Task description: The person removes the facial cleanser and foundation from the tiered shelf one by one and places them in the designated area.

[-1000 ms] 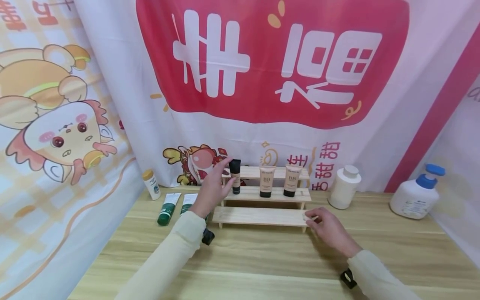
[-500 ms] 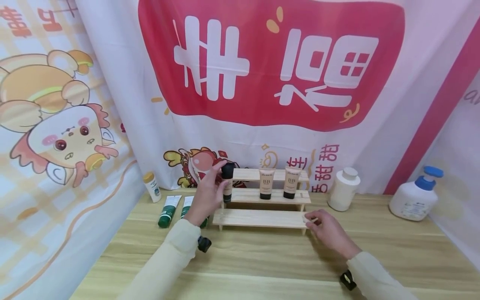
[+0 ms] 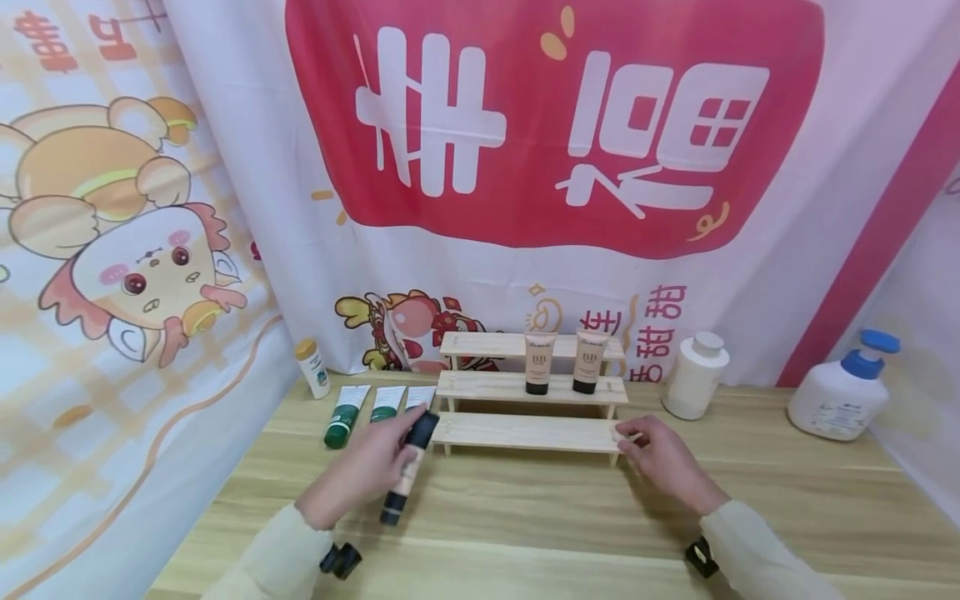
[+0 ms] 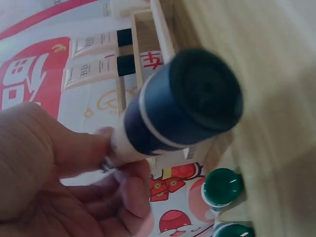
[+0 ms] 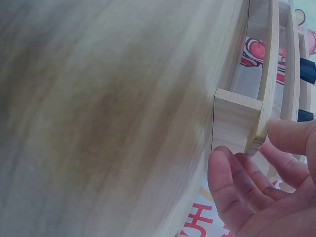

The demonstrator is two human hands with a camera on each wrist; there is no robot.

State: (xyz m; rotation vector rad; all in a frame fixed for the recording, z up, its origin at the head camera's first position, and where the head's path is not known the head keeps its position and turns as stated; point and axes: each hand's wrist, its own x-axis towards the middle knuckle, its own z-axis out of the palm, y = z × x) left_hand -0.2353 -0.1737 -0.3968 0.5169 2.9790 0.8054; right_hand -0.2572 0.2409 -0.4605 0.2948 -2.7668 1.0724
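My left hand point(image 3: 360, 475) grips a beige cosmetic tube with black ends point(image 3: 410, 471), held tilted over the table to the front left of a three-tier wooden display rack point(image 3: 525, 432). In the left wrist view, thumb and fingers pinch the middle of this tube point(image 4: 182, 106), and its round black end faces the camera. My right hand point(image 3: 663, 458) holds the right end of the rack's lowest shelf; the right wrist view has the thumb on the board's end point(image 5: 259, 128) with fingers curled below. Two beige BB cream tubes point(image 3: 538, 363) stand upright on the middle shelf's right half.
Left of the rack lie three green-and-white tubes point(image 3: 346, 417), one partly behind the held tube. A small yellow-capped bottle point(image 3: 313, 371) stands at the back left. To the right are a white bottle point(image 3: 696, 377) and a blue-topped pump bottle point(image 3: 840, 398). Printed curtains hang behind.
My left hand has lifted the black-ended tube off the rack's middle shelf and brought it left and toward me, now tilted. The right hand stays at the rack's end.
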